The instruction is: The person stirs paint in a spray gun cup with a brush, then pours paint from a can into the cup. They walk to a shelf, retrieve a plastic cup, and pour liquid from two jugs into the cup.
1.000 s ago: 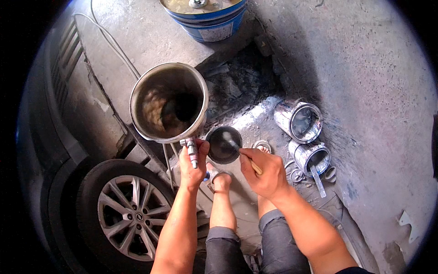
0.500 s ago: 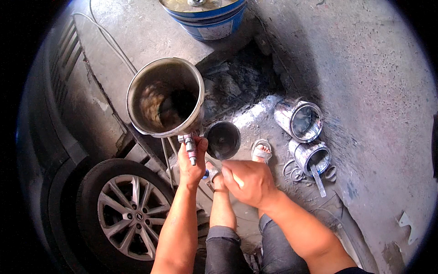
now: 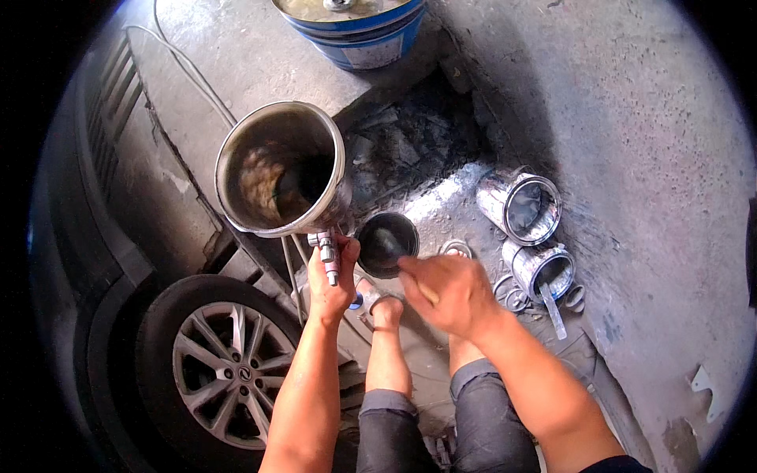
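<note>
My left hand [image 3: 333,272] is closed round the grip of a spray gun [image 3: 325,251]. A large round metal cup [image 3: 225,197] tilts at its top, its mouth toward me and its inside stained brown and dark. My right hand [image 3: 453,293] is closed on a tool with a pale, wood-coloured handle [image 3: 428,292]; its working end is blurred, so I cannot tell its kind. The fingers are at the right rim of a small black bucket [image 3: 388,272] standing on the ground between my hands. A pale smear shows inside the bucket.
Two paint-smeared metal cans [image 3: 497,201] lie tilted at the right, one with a flat stick [image 3: 554,311] in its mouth. A blue drum [image 3: 371,51] stands at the far side. A car wheel [image 3: 225,370] is at left, hoses [image 3: 193,75] behind. My feet are beside the bucket.
My right hand has shifted right and slightly forward, its fingers now at the bucket's rim. A pale blur appears in the bucket. The spray gun stays nearly still.
</note>
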Tool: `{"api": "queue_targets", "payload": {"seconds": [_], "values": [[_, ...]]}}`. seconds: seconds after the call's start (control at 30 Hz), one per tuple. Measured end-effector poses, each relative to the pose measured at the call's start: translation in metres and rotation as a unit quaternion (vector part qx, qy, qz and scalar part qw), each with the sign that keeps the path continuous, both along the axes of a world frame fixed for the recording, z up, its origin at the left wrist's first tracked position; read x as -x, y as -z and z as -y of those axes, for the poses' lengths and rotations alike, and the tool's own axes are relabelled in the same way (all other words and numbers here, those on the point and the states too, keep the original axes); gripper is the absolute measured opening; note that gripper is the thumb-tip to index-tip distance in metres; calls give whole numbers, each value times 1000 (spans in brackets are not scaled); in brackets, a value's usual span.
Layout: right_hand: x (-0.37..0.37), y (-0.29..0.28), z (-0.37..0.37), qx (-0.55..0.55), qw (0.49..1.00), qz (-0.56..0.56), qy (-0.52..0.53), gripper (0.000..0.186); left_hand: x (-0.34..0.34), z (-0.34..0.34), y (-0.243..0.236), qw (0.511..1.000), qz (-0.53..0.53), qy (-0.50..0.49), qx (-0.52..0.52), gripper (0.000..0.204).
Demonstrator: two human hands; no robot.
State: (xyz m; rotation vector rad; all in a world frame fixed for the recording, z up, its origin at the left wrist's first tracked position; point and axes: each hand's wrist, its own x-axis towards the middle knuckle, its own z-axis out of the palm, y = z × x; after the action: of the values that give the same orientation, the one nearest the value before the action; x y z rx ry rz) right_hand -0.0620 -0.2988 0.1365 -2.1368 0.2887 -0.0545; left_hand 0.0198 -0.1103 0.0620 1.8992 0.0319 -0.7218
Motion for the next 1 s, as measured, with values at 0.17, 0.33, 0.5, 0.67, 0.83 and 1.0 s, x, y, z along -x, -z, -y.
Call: {"api": "queue_targets", "payload": {"seconds": [0.17,0.33,0.5,0.67,0.83,1.0], "values": [[10,-1,-7,-47,995,-75,52,13,-1,-5,10,1000,9,-19,6,19],[3,0,-9,-297,912,-163,232,17,-1,-2,10,999,5,-47,4,17],[-15,3,50,-490,805,-91,321,21,-8,-19,10,996,30,-59,-64,17],[-17,101,111,-679,659,68,318,23,-14,-26,19,996,2,-81,-33,18],[17,163,56,-278,873,-69,394,28,-15,-20,10,994,-5,-102,-29,18],[49,116,-30,-492,789,-116,349,35,-8,-16,-8,997,-31,-64,-24,17]]}}
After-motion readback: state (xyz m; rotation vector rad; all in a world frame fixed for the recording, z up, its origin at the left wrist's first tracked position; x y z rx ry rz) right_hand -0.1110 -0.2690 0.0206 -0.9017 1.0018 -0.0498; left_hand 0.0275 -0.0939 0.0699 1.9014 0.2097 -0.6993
